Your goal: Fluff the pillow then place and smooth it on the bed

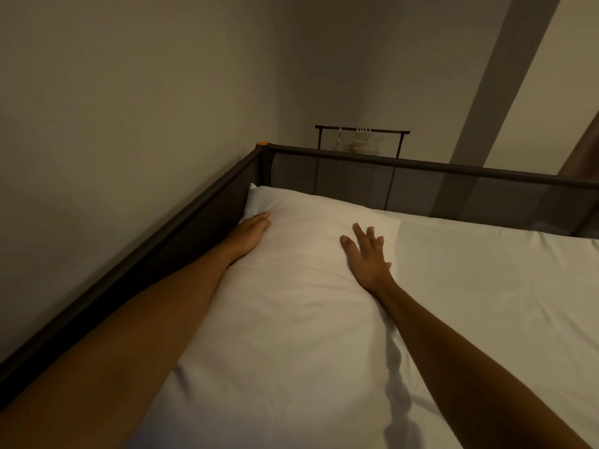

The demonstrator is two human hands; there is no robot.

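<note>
**Pillow down on bed, smoothing in progress**

Seen from the head view: white pillow (291, 286) lying flat on the bed (486, 286), tucked into the far left corner, its long left side against the dark rail (162, 234) and its far end close to the mesh end panel (453, 186). Left hand (249, 231) laid along the pillow's left edge near the far corner, fingers loosely together and partly sunk between pillow and rail, so hard to say whether gripping the cover or only pressing. Right hand (366, 254) flat on the pillow's right side, palm down, fingers spread apart, clamped on nothing.

Judged from the scene: placing done, pillow already resting in its spot. Fluffing impossible to confirm, though the filling looks fairly even and plump. Smoothing appears under way and not finished, with shallow creases across the middle of the cover and a folded shadowed ridge along the near right edge. Left to do: pressing those creases out toward the edges and squaring the far left corner, which stands up slightly against the rail.

No containers in view. Beyond the end panel, a dark clothes rack (361, 131) with a few pale hangers (358, 140), otherwise bare.
</note>
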